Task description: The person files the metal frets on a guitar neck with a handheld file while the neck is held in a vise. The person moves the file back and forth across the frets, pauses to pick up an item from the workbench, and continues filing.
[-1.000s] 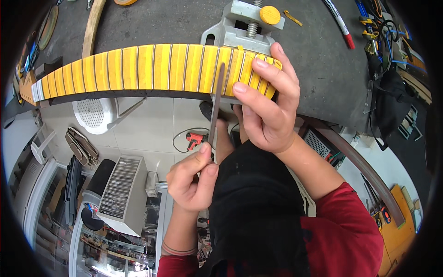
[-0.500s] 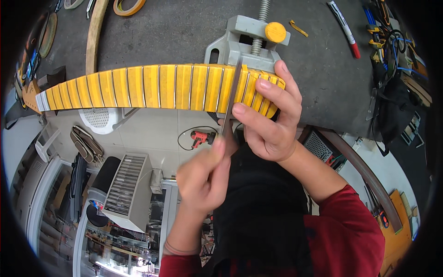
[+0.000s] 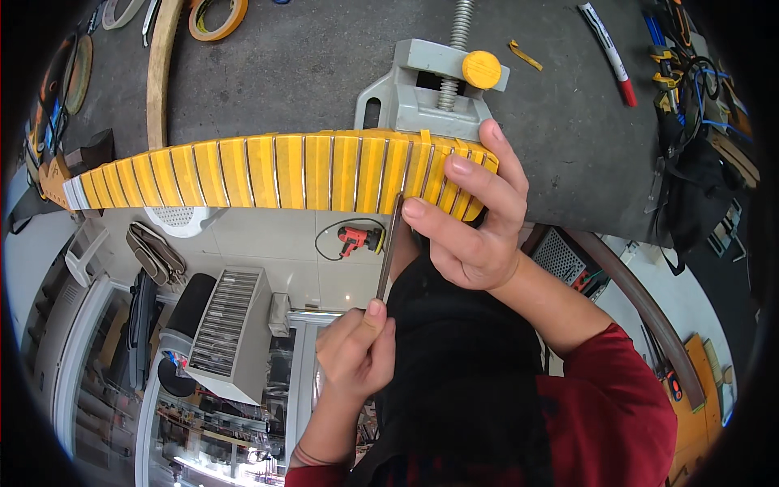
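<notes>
A guitar neck (image 3: pixel 316 174) lies crosswise, its fretboard striped with yellow masking tape between bare metal frets. A narrow metal file (image 3: pixel 389 252) is pinched in my left hand (image 3: pixel 357 349), fingers closed around its near end. The file points away from me, its tip at the neck's near edge beside my right index finger. My right hand (image 3: pixel 479 219) grips the neck's wide right end, fingertips spread on the taped frets; its thumb is hidden. Behind this end, a grey vise (image 3: pixel 442 114) with a yellow knob (image 3: pixel 481 70) stands against the neck.
On the dark bench (image 3: pixel 268 73) lie a tape roll (image 3: pixel 217 18), a wooden strip (image 3: pixel 162 81), a tape scrap (image 3: pixel 526 55) and a red-capped marker (image 3: pixel 607 53). Tools and cables (image 3: pixel 690 81) crowd the right. Below are a red power tool (image 3: pixel 355 240) and a white slotted box (image 3: pixel 227 325).
My left hand has drawn the file back toward me, from across the fretboard to its near edge. My right hand stays on the neck. The neck and vise appear slightly lower in the view.
</notes>
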